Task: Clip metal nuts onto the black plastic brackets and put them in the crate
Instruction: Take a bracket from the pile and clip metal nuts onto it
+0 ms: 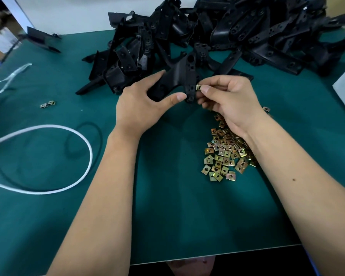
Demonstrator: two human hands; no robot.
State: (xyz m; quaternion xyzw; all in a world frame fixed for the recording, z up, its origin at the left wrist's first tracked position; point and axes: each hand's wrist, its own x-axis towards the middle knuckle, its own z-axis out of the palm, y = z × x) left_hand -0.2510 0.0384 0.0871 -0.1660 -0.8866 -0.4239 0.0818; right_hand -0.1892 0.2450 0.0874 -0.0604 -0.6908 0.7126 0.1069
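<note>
My left hand (141, 100) grips a black bracket (179, 78), thumb under its lower edge and fingers over the top, holding it just above the green mat (167, 206) in front of the big heap of brackets (217, 32). My right hand (227, 98) pinches a small metal nut (198, 87) between thumb and forefinger and holds it against the right edge of the bracket's narrow end. Whether the nut is seated on the edge I cannot tell.

The loose pile of nuts (223, 154) lies on the mat under my right wrist, partly hidden by it. Two stray nuts (48, 104) sit together well to the left. A white cord (68, 132) loops across the left of the mat, with a thin black loop (97, 136) beside it. One single bracket (42, 39) lies apart at the far left edge.
</note>
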